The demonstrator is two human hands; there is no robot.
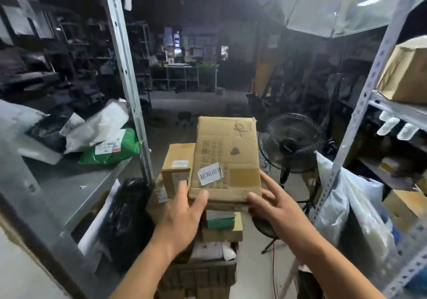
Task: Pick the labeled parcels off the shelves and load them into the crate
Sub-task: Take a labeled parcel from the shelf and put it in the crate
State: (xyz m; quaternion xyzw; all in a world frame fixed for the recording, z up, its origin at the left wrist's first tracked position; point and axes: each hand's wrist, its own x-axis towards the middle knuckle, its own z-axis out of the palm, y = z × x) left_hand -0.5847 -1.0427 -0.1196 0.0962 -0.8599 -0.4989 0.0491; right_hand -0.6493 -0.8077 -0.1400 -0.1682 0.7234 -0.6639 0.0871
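Atop the crate (196, 273), flat parcel (227, 158).

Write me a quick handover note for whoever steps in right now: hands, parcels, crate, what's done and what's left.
Left hand: open, fingertips at the near edge of the flat cardboard parcel.
Right hand: open, fingers at the parcel's near right corner.
That parcel lies on top of the stack in the dark crate, beside a smaller brown box; it looks barely settled, so check it sits steady.
Done: crate is piled above its rim.
Left: the green mailer and white bag on the left shelf, and a cardboard box on the right shelf.
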